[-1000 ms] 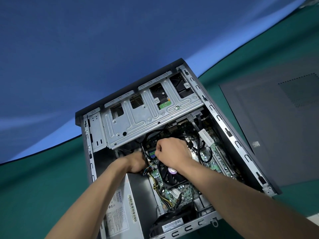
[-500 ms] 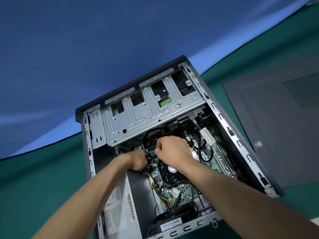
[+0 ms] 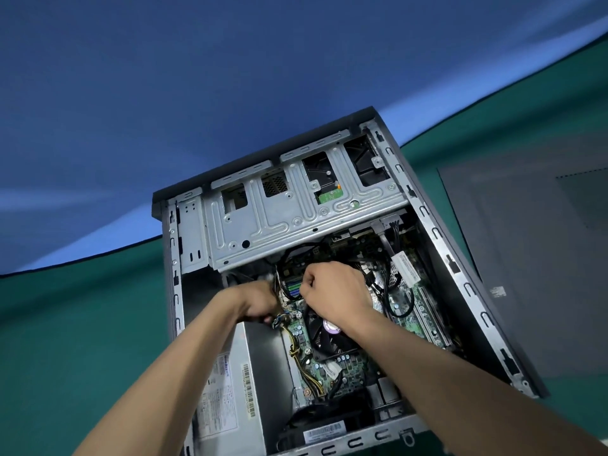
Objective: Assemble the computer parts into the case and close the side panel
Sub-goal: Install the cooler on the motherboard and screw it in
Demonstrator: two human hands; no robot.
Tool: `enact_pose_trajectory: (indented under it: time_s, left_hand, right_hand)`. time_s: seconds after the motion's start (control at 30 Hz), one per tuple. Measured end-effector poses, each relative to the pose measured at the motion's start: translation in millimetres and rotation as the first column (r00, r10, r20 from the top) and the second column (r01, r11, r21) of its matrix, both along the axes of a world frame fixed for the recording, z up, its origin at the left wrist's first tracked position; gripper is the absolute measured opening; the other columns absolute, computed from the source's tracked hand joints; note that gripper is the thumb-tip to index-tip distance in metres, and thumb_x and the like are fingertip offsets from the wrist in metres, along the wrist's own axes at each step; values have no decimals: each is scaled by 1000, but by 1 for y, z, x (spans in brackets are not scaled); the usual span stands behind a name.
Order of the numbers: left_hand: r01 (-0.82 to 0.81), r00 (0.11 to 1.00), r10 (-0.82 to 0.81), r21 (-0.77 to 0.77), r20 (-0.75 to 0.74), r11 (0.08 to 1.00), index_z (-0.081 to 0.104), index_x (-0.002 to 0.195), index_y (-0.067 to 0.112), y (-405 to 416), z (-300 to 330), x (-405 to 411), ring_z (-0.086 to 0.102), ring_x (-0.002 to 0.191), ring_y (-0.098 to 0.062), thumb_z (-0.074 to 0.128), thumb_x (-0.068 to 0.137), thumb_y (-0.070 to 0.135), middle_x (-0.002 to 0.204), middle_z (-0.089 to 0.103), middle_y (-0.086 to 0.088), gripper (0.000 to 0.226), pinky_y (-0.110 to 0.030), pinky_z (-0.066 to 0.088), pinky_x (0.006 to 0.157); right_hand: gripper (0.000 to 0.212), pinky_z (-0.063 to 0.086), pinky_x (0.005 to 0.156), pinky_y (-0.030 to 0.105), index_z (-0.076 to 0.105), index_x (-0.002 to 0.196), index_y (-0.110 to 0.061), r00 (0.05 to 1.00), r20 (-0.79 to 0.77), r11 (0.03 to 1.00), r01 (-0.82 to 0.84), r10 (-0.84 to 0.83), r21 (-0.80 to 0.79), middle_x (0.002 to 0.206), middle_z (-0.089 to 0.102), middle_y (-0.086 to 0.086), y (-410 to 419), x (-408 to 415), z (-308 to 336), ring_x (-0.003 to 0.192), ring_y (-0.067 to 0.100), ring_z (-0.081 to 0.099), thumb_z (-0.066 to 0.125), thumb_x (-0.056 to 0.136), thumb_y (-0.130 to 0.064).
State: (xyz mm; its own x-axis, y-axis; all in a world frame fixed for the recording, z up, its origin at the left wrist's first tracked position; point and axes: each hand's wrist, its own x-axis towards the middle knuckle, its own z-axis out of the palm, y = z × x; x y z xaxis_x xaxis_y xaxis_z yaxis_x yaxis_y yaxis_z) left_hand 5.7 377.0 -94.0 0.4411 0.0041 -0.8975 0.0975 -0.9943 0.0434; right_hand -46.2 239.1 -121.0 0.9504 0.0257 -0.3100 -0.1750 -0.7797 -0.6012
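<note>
You have the open case [image 3: 467,291] lying on its side across the middle of the frame on the green table [image 3: 82,324], and the side panel [image 3: 526,258] lies flat and apart from it at the right edge, so closing up is not yet near; by the look of things you are at the cabling step, with the parts already in their bays. The silver drive cage [image 3: 296,218] spans the upper part of the opening and overhangs the board, which leaves you only a shallow gap beneath its lower lip. The power supply [image 3: 230,390] fills the lower left of the case and walls you in on that side. The motherboard [image 3: 332,366] shows right of it, with the black fan [image 3: 325,337] just below your right wrist. Your right hand [image 3: 335,291] is curled into a loose fist at frame centre, fingers pinched down toward the blue connector area, though what it grips is hidden beneath it. Your left hand [image 3: 260,301] is closed just left of it, at the edge of the board near a bundle of thin wires [image 3: 279,320]; I cannot tell whether it holds them. Next, I judge, you will need to seat the plug squarely with a straight push. Mind the cage's sheet-metal edge above your knuckles and the loose black cables [image 3: 394,311] to the right. The free room is upward, out of the case.
</note>
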Motion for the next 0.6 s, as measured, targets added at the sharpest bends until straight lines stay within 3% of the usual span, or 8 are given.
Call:
enact_pose_trajectory:
  time_s: [0.1, 0.13, 0.2, 0.27, 0.37, 0.47, 0.6]
  left_hand:
    - [19, 999, -20, -28, -32, 999, 62, 107, -6, -6, 2, -1, 46, 57, -12, 44, 95, 6, 96, 67, -16, 25, -11, 34, 43]
    - [23, 999, -25, -36, -41, 999, 60, 114, -8, -7, 2, -2, 47, 58, -14, 42, 96, 6, 109, 66, -20, 28, -11, 33, 42]
    - [13, 998, -16, -50, -54, 999, 58, 115, -10, -6, 2, -2, 44, 54, -12, 42, 97, 6, 117, 62, -23, 29, -11, 32, 39]
    - [28, 998, -30, -48, -59, 998, 62, 105, -7, -6, 1, -1, 43, 52, -10, 44, 97, 8, 103, 65, -23, 25, -12, 32, 39]
    - [-36, 999, 35, -35, -36, 999, 64, 95, -1, -4, 0, -2, 43, 51, -11, 50, 94, 8, 69, 56, -7, 17, -16, 34, 42]
    - [-70, 997, 70, -23, -13, 997, 58, 75, 8, -3, -2, -1, 44, 49, -11, 55, 91, 13, 62, 53, -3, 17, -17, 35, 42]
    - [-112, 994, 112, -5, 10, 994, 54, 65, 11, 0, -4, -1, 43, 44, -11, 57, 91, 18, 53, 54, -1, 27, -14, 31, 37]
  right_hand:
    - [20, 36, 68, 26, 68, 93, -28, 1000, -1, 1000, -6, 6, -3, 82, 68, -8, 0, -1, 1, 79, 13, 54, 48, 90, -30]
    - [19, 36, 69, 27, 67, 93, -28, 1000, -4, 1000, -9, 9, -4, 83, 68, -8, 0, -2, 1, 81, 13, 55, 48, 90, -31]
    - [19, 36, 70, 27, 67, 93, -28, 1000, -10, 1000, -9, 9, -7, 83, 68, -8, 1, -1, 1, 84, 13, 57, 48, 90, -31]
    - [20, 36, 69, 27, 67, 93, -28, 1000, -9, 1000, -11, 11, -15, 84, 68, -8, 1, 0, 2, 85, 14, 58, 48, 91, -31]
    - [20, 35, 67, 27, 67, 92, -27, 1000, -9, 1000, -10, 9, -22, 83, 68, -8, 0, -1, 2, 84, 14, 59, 47, 91, -30]
    - [20, 37, 67, 27, 67, 92, -27, 1000, -11, 1000, -8, 8, -27, 82, 68, -8, 1, 0, 1, 82, 14, 59, 47, 90, -31]
    - [20, 37, 68, 27, 67, 92, -28, 1000, -19, 1000, -8, 8, -27, 81, 68, -9, 1, 1, 1, 81, 13, 58, 47, 90, -30]
